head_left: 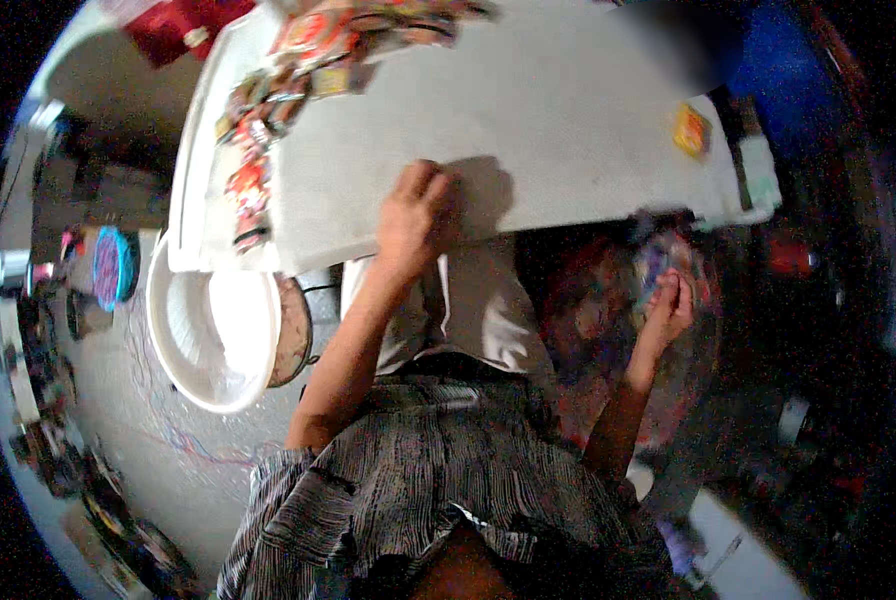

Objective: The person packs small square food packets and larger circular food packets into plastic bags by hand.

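Note:
My left hand (415,215) rests at the near middle of the pale tabletop (528,120), its fingers curled; whatever is under them is hidden. My right hand (668,310) is off the table's near right edge, fingers pinched at a blurred, crinkly purplish bundle (658,262) over a dark bin (608,360) of mixed material; what it grips is unclear. Small colourful packets (251,190) lie in a row along the table's left and back. A single yellow packet (691,128) lies near the right edge.
A white tub (208,340) stands below the table's left corner, beside a round reddish-brown object (290,330). A turquoise basket (115,265) is further left. Dark clutter lines both rims. My legs are under the table.

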Demonstrator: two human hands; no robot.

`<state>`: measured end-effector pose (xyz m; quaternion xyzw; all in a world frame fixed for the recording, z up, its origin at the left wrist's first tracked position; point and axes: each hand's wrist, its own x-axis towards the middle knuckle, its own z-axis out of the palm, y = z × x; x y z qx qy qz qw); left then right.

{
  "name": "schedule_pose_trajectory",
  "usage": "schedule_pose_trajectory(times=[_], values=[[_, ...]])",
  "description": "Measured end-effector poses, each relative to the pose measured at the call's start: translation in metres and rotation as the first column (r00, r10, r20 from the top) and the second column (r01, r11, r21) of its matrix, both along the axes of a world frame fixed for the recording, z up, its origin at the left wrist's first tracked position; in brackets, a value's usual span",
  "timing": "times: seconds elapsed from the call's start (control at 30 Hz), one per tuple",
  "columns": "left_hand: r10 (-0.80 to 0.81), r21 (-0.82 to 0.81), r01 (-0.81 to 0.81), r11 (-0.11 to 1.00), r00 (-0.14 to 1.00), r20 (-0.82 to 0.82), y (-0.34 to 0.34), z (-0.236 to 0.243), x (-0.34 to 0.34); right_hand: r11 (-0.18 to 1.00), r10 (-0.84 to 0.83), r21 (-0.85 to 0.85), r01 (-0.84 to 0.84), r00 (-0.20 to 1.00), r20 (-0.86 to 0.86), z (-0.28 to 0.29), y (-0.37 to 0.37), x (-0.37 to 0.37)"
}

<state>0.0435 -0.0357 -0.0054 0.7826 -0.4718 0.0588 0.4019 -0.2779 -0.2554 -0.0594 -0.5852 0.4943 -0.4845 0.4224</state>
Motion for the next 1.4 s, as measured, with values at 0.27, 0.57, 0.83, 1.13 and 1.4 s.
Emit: schedule_pose_trajectory(times=[0.27,0.57,0.83,1.13,1.4], values=[[-0.004,0.118,0.001,0.993,1.0,0.028,0.004,0.002,-0.004,0.718,0.404,-0.468,-0.515,0.856,-0.322,0.081,0.034,0.168],[-0.055,-0.224,0.019,0.974,0.986,-0.158,0.034,-0.001,-0.001,0.435,0.252,-0.427,-0.793,0.563,-0.788,0.066,0.03,0.24],[0.583,-0.167,-0.606,0.778,0.795,-0.168,0.199,-0.017,-0.002,0.336,0.149,-0.428,-0.839,0.496,-0.855,0.062,0.02,0.24],[0.809,0.375,-0.728,0.574,0.577,-0.118,0.349,-0.071,0.05,0.33,0.096,-0.409,-0.851,0.461,-0.882,0.066,0.023,0.24],[0.678,0.835,-0.233,0.498,0.705,-0.207,0.356,-0.142,0.097,0.327,0.093,-0.383,-0.864,0.432,-0.897,0.063,0.023,0.244]])
